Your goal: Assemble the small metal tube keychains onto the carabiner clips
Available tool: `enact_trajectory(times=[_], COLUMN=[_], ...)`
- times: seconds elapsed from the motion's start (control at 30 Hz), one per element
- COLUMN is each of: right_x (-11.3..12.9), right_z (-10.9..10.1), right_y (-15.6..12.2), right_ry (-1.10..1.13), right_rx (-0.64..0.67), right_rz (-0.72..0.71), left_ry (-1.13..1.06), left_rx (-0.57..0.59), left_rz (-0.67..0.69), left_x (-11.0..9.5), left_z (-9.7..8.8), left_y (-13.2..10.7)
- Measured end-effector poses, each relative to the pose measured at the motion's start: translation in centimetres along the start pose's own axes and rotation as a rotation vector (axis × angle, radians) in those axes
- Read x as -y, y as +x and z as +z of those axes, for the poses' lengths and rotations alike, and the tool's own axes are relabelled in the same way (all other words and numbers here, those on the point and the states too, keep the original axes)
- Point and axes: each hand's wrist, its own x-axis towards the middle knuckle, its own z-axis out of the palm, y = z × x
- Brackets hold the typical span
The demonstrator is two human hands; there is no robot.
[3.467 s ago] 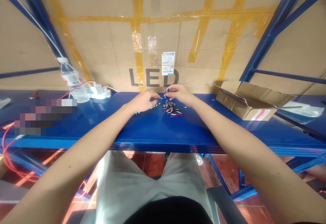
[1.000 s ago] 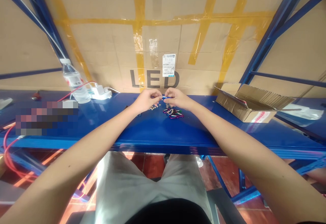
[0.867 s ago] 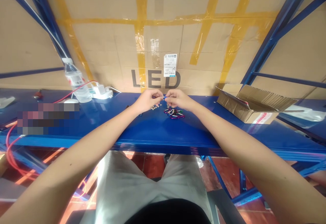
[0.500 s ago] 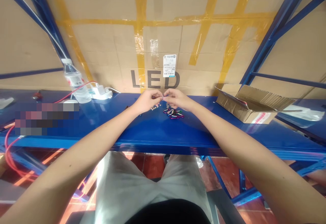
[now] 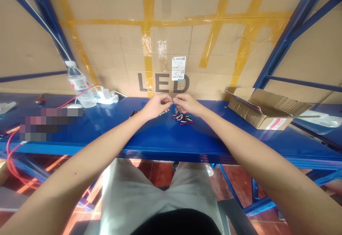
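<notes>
My left hand (image 5: 155, 105) and my right hand (image 5: 186, 103) meet fingertip to fingertip above the far part of the blue shelf (image 5: 165, 139). Both are pinched on one small part between them, too small to name. Just below my right hand lies a little heap of coloured carabiner clips (image 5: 183, 118). Several small silver metal pieces (image 5: 165, 112) lie under my left hand's fingers.
A water bottle (image 5: 78, 84) and a white power strip with a red cable (image 5: 106, 95) stand at the back left. An open cardboard box (image 5: 267, 111) sits at the right. A taped cardboard wall marked LED (image 5: 162, 82) closes the back.
The hands have drawn closer, and the small blue piece seen between them a second ago is now hidden by the fingertips. The view shifted slightly.
</notes>
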Motion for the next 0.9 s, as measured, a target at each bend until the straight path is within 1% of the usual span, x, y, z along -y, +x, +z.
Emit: enact_trajectory(times=[0.13, 0.27, 0.37, 0.53, 0.6, 0.77, 0.9], right_x=[0.0, -0.4, -0.5, -0.9, -1.0, -0.7, -0.6], right_z=[0.0, -0.3, -0.5, -0.8, -0.7, -0.3, -0.5], right_y=[-0.3, -0.2, 0.0, 0.4, 0.6, 0.2, -0.1], right_ry=[0.112, 0.113, 0.037, -0.179, -0.18, -0.051, 0.008], right_rx=[0.043, 0.067, 0.081, 0.081, 0.063, 0.068, 0.069], right_rz=[-0.009, -0.032, -0.078, -0.176, -0.164, -0.09, -0.066], left_ry=[-0.045, -0.062, -0.072, -0.065, -0.063, -0.074, -0.054], left_rx=[-0.012, -0.003, -0.006, -0.016, -0.017, -0.012, -0.008], left_rz=[-0.008, -0.018, -0.029, -0.027, -0.016, -0.011, 0.001], left_x=[0.1, 0.3, 0.3, 0.2, 0.1, 0.0, -0.1], left_z=[-0.3, -0.4, -0.5, -0.4, -0.4, -0.5, -0.5], left_y=[0.2, 0.2, 0.1, 0.1, 0.1, 0.2, 0.2])
